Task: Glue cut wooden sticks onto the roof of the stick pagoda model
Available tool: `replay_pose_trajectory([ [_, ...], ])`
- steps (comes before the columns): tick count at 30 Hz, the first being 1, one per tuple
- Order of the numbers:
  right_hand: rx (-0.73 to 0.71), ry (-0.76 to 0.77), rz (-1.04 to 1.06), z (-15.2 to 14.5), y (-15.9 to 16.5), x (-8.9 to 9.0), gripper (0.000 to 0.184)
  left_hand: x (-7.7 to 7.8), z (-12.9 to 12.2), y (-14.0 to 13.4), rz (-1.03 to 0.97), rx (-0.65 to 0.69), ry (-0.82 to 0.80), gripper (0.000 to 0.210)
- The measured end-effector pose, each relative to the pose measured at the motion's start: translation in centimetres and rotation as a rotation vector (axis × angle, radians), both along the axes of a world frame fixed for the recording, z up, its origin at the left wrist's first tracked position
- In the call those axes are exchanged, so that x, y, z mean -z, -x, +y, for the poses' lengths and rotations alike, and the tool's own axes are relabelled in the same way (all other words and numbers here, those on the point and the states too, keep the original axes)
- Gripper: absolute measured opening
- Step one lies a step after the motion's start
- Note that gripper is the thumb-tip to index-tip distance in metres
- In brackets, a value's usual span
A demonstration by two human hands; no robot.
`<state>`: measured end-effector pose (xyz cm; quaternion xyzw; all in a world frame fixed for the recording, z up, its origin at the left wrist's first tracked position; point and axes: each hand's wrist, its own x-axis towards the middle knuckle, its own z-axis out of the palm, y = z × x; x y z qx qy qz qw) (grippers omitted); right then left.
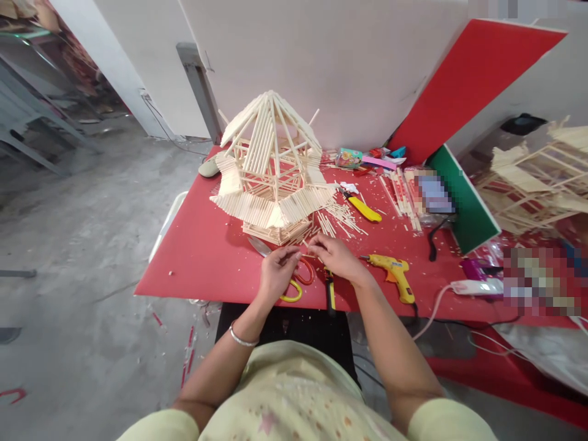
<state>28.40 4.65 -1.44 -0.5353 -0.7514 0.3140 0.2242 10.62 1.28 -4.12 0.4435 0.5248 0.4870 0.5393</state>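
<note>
My left hand point(280, 264) and my right hand point(334, 254) are close together over the table's front, fingers pinched. A short thin wooden stick point(305, 255) spans the gap between their fingertips. Just behind them stands a pavilion model point(271, 165) built of pale wooden sticks, with a partly covered peaked roof and a wide lower eave. Scissors point(294, 291) with red and yellow handles lie under my left hand, blade partly beneath the model. A black and yellow cutter knife point(329, 293) lies below my right hand.
To the right are a yellow glue gun point(391, 272), yellow-handled pliers point(362, 207), loose cut sticks point(342, 219) and a white power strip point(478, 287). A green board point(466, 202) stands upright before another stick model point(537, 177). The red tabletop point(184, 257) ends near my body.
</note>
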Motion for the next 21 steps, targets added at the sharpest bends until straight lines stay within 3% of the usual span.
replay_pose_trajectory([
  [5,0.092,0.08,0.229,-3.4,1.5,0.4,0.03,-0.6,-0.3,-0.9,-0.241,-0.013,0.07,0.033],
  [10,0.246,0.219,0.498,-5.8,1.9,-0.4,0.032,-0.8,-0.9,-1.0,-0.412,0.056,0.083,0.03],
  [21,0.343,-0.058,0.46,-8.4,1.0,-1.5,0.029,-2.7,-2.9,-1.3,-0.418,0.223,0.067,0.034],
])
